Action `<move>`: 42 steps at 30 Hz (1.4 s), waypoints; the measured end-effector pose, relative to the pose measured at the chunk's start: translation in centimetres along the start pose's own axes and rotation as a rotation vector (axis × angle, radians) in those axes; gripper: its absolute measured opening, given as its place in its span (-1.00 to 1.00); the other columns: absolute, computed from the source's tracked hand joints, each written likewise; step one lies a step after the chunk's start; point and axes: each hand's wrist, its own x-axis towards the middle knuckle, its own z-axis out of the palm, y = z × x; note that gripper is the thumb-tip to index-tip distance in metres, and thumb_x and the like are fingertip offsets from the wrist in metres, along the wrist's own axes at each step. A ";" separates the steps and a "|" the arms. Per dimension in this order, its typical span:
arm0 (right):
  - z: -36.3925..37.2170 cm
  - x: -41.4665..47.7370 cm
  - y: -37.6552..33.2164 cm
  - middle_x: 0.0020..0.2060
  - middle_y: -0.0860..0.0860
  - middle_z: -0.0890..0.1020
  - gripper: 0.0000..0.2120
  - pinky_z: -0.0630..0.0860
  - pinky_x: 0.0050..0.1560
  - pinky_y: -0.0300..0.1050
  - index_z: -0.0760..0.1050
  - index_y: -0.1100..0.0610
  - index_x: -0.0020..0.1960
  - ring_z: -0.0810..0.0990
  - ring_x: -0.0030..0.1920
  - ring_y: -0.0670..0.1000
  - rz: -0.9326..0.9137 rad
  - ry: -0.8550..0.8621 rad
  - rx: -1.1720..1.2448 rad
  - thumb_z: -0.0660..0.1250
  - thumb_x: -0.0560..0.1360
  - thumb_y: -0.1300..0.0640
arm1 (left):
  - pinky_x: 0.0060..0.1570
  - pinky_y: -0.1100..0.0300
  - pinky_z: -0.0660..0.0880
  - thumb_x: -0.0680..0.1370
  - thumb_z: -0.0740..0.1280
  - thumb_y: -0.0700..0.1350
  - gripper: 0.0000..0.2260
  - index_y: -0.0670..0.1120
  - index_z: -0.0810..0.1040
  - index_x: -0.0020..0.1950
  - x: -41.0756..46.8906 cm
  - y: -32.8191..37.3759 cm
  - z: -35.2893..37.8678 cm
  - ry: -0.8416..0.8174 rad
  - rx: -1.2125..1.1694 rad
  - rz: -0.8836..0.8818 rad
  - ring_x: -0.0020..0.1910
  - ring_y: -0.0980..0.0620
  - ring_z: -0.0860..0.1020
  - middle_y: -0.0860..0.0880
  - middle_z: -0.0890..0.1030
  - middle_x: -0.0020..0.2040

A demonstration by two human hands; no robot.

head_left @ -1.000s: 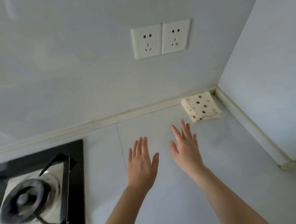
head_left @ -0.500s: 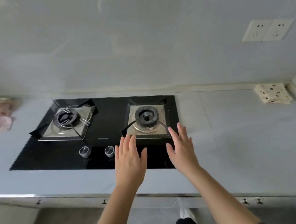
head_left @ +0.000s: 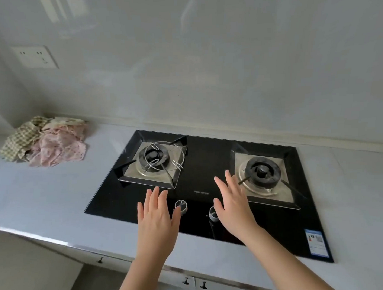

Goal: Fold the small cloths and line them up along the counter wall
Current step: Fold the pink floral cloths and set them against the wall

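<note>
A loose heap of small cloths lies on the grey counter at the far left, near the wall. It holds a crumpled pink cloth, a green checked cloth and a pale dotted one at the back. My left hand hovers flat, fingers straight, over the front edge of the hob. My right hand is also flat and empty, above the hob's right knob. Both hands are well to the right of the heap and hold nothing.
A black glass gas hob with two burners and two knobs fills the middle of the counter. A wall socket sits above the heap. Cabinet fronts with small handles run below the counter edge.
My view has swung left from the right corner, where a folded dotted cloth lay by the wall, past the hob to the heap of cloths. Both hands stayed flat and empty.
</note>
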 end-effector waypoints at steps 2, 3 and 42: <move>2.2 3.3 -2.6 0.55 0.00 -0.19 -0.47 -0.13 0.52 0.11 0.01 -0.01 0.55 -0.26 0.53 0.04 -0.023 -0.038 0.001 0.09 0.63 0.10 | 0.49 -0.04 -0.08 0.61 0.10 0.11 -0.52 -0.08 0.24 0.48 2.2 -3.6 -0.5 -0.008 0.025 -0.031 0.55 -0.06 -0.02 -0.07 0.15 0.54; 3.2 5.0 -4.1 0.55 0.01 -0.18 -0.47 -0.13 0.51 0.11 0.01 0.00 0.55 -0.26 0.53 0.05 -0.046 -0.061 -0.004 0.09 0.63 0.10 | 0.49 -0.04 -0.09 0.61 0.09 0.12 -0.51 -0.08 0.24 0.48 3.2 -5.4 -0.8 -0.019 0.038 -0.052 0.55 -0.06 -0.02 -0.07 0.15 0.54; 39.7 37.2 -37.8 0.32 -0.06 0.51 -0.56 0.36 0.21 0.36 0.47 -0.09 0.32 0.47 0.33 0.13 -0.177 -0.010 -0.349 0.04 0.52 -0.08 | 0.37 -0.16 0.20 0.56 -0.03 0.15 -0.48 0.07 0.23 0.51 36.5 -54.4 -1.9 -0.041 0.164 0.205 0.48 -0.17 0.21 -0.04 0.17 0.54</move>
